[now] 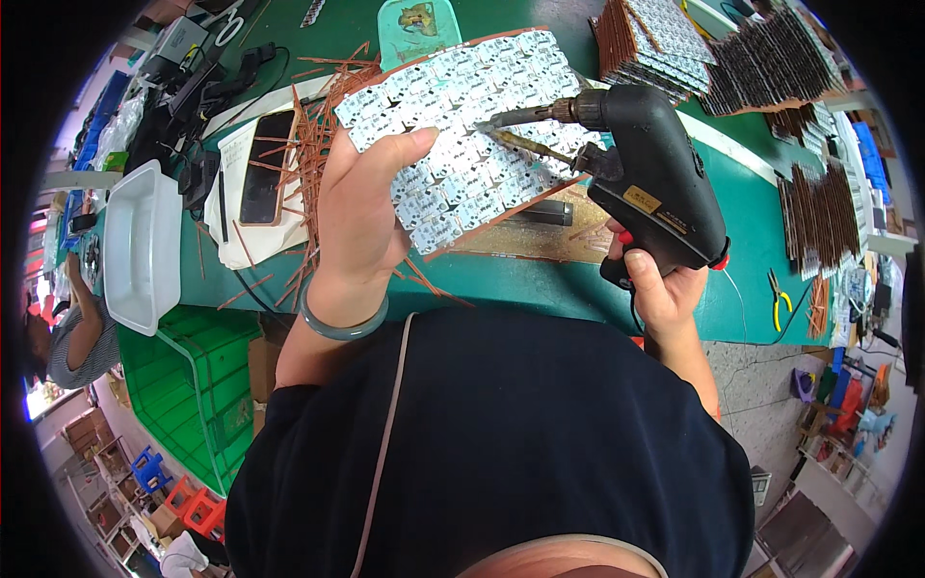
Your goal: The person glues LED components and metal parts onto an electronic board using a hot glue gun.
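My left hand (358,197) is closed on the left edge of a white circuit board panel (448,91), its thumb lying on the upper face. The panel is tilted above the workbench and printed with many small repeated patterns. In my right hand (663,294) is a black soldering gun (660,159), gripped by its handle with the fingers near a red trigger. Its iron tip and thin feed tube point left and meet over the middle of the panel. Whether the tip touches the surface, I cannot tell.
Thin brown strips (313,159) are heaped left of the panel, beside a phone (267,178) on paper. A white bin (145,246) stands far left. Stacked panels (655,48) fill the back right. Yellow-handled pliers (779,301) lie right. A green crate (178,376) sits below the bench's left end.
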A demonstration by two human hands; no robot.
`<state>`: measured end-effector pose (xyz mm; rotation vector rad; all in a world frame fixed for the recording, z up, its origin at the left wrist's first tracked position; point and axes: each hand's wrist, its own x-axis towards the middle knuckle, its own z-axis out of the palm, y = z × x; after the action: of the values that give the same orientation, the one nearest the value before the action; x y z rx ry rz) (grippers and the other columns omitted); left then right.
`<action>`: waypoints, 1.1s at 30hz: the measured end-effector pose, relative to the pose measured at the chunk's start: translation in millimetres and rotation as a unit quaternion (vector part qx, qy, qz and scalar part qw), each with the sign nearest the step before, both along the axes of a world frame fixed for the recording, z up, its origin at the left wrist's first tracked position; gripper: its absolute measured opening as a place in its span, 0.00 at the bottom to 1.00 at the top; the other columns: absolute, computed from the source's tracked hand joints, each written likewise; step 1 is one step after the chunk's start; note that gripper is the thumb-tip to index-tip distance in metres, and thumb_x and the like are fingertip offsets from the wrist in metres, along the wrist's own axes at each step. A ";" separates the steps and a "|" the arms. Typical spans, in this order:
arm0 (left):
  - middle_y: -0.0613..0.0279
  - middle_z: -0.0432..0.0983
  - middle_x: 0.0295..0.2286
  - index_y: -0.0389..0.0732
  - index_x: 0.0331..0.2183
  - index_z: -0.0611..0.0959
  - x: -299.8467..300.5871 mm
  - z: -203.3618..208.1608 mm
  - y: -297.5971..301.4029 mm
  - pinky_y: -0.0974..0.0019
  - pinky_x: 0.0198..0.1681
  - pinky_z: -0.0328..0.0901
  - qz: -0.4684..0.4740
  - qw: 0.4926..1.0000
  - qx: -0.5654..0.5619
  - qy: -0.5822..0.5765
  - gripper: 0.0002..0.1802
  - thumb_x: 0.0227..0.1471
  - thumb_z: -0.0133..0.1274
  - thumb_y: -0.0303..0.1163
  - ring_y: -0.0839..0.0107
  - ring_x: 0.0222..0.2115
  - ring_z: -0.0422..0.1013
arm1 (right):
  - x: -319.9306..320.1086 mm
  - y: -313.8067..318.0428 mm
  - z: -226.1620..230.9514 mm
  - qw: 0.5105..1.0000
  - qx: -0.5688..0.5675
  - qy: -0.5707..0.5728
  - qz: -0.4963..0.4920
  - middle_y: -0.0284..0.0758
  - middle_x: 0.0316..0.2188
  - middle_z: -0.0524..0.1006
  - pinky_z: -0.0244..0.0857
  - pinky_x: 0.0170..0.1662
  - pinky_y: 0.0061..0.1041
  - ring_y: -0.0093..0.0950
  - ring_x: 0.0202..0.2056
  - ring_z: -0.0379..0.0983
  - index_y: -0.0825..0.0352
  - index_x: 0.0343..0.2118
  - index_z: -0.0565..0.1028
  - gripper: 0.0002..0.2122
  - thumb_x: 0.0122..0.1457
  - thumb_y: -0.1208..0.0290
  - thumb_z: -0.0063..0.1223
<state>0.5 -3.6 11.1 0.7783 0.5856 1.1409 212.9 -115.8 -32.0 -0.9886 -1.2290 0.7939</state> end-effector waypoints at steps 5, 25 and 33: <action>0.51 0.70 0.38 0.30 0.44 0.66 -0.1 -0.8 1.3 0.63 0.40 0.67 -0.003 1.000 0.017 -0.006 0.21 0.44 0.44 0.20 0.64 0.37 0.70 | -0.1 -0.7 3.3 1.000 -0.007 -0.016 0.013 0.44 0.35 0.71 0.65 0.34 0.23 0.25 0.30 0.69 0.74 0.47 0.61 0.21 0.51 0.74 0.51; 0.48 0.67 0.42 0.29 0.47 0.63 2.8 -0.8 -0.6 0.62 0.44 0.65 0.005 0.998 0.062 0.001 0.24 0.43 0.41 0.18 0.62 0.41 0.68 | 2.7 -1.3 22.1 0.996 0.070 0.027 -0.047 0.41 0.22 0.69 0.58 0.22 0.19 0.22 0.19 0.63 0.75 0.39 0.63 0.17 0.55 0.65 0.44; 0.44 0.66 0.43 0.27 0.48 0.63 -10.9 1.2 7.3 0.59 0.46 0.64 0.016 0.999 0.026 0.016 0.25 0.44 0.41 0.21 0.56 0.43 0.67 | 37.9 31.6 6.1 0.963 -0.139 0.171 -0.157 0.39 0.32 0.74 0.60 0.23 0.16 0.19 0.21 0.65 0.71 0.40 0.67 0.12 0.58 0.68 0.42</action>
<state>-10.4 3.7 12.2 0.8366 0.5991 1.1784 250.8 -84.1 -25.9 -1.1811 -0.6529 0.8551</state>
